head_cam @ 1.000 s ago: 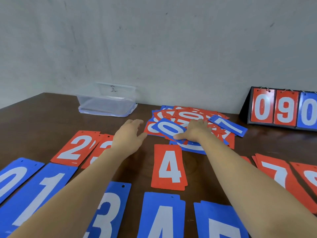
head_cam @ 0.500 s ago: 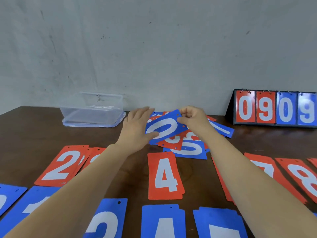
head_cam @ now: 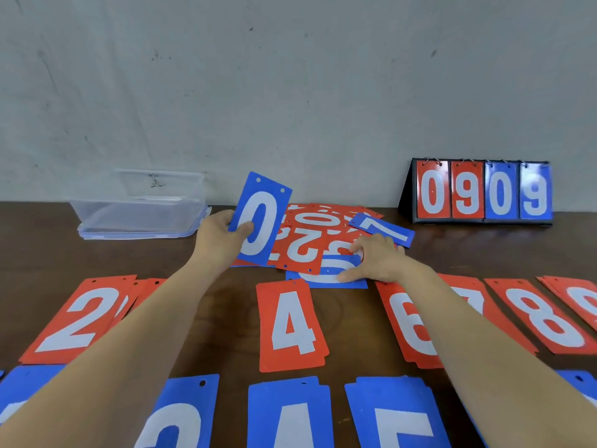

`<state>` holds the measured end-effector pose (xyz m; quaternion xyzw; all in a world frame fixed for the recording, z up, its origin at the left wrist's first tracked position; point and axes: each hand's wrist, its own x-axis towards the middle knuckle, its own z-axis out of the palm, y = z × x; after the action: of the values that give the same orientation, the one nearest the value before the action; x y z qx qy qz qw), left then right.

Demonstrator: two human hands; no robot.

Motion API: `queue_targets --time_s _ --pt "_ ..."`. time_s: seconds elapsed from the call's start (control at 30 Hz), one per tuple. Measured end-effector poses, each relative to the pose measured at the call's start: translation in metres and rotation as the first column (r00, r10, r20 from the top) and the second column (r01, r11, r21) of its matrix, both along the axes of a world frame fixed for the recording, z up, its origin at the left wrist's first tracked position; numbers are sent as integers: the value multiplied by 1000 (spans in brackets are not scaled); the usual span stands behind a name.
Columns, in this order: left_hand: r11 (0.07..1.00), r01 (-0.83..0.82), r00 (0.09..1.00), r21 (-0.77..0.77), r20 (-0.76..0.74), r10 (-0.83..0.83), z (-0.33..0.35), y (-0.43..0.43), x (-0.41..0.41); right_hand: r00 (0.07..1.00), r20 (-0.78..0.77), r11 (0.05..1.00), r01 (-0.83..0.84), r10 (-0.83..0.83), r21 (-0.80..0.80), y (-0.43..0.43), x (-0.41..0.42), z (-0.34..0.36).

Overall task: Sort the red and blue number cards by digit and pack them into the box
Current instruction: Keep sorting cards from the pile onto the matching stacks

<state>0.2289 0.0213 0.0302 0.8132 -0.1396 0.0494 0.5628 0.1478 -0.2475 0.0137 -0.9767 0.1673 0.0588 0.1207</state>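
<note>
Sorting looks about half done, in my judgement. I have the left hand (head_cam: 219, 240) gripping the blue 0 card (head_cam: 261, 218), thumb across its face. The card is held above the table (head_cam: 232, 318) and nearly upright, I think so that the digit can be read before the card goes to its stack. The right hand (head_cam: 378, 260) lies with bent fingers on another blue card (head_cam: 326, 281) at the near edge of the loose pile (head_cam: 310, 240). It is probably there to draw out the next card, but I cannot tell whether it pinches or only presses.

The sorted stacks lie in rows by colour: red 2 (head_cam: 80, 318), red 4 (head_cam: 292, 324), red 6 (head_cam: 407, 324) and red 8 (head_cam: 542, 318) behind, blue stacks (head_cam: 290, 415) in front. This keeps each digit easy to find. The box (head_cam: 139, 205) stands at the far left near the wall, and I cannot make out what is inside through its cloudy sides. The digit under the right hand is partly covered. The frame edge cuts off the nearest blue stacks, and both arms hide parts of them.
</note>
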Motion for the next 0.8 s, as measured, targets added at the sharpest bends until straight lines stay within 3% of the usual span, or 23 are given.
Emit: queue_targets --time_s 0.17,0.27,0.5,0.6,0.7,0.8 --pt "1000 -20 999 -13 -48 20 -6 3 -1 999 51 999 -13 11 38 0 4 0" --pt "999 -26 997 -22 -69 25 -6 3 -2 971 235 993 26 -52 113 -4 4 -5" --pt "993 -83 993 -82 -88 76 -5 -10 -3 716 514 878 337 -473 339 -33 -12 23" --pt "993 -89 992 -76 -98 82 -4 -23 -5 700 459 830 385 -547 403 -37 -14 30" --pt "993 -89 992 -74 -100 81 -3 -31 -8 718 375 807 474 -586 353 -37 -19 37" --pt "993 -91 992 -77 -100 83 -2 -32 -10 657 390 764 565 -645 312 -38 -31 47"
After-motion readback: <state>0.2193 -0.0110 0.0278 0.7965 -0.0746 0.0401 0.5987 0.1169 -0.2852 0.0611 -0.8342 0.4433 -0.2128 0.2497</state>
